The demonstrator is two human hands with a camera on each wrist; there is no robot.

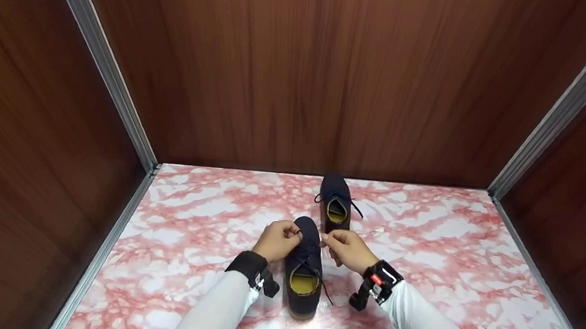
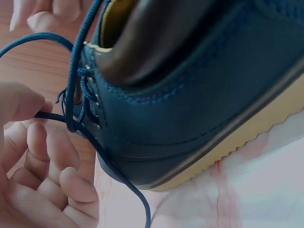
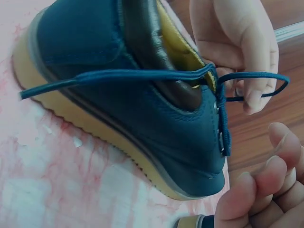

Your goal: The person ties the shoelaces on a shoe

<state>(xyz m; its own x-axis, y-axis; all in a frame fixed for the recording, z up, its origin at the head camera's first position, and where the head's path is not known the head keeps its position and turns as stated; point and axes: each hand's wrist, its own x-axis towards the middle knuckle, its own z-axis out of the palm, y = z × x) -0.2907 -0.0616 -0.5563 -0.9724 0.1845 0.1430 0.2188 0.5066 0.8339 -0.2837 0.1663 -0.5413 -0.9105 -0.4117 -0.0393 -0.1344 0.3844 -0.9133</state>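
A dark blue lace-up shoe (image 1: 302, 298) with a yellow lining and tan sole stands on the floor, toe pointing away. My left hand (image 1: 278, 240) is at its left side, over the front part. Thumb and forefinger of that hand pinch a blue shoelace (image 2: 54, 117), which bends into a loop in the right wrist view. My right hand (image 1: 349, 250) hovers just right of the toe, its fingers (image 3: 270, 175) loosely curled with no lace between them. One loose lace end (image 3: 47, 89) hangs across the shoe's side toward the heel.
A matching shoe (image 1: 334, 186) stands farther off near the back wall (image 1: 300, 80), its laces sticking out to the sides. Red-and-white marbled flooring (image 1: 204, 210) lies all around. Brown wood-grain panels with metal edge strips (image 1: 115, 75) enclose the left, back and right.
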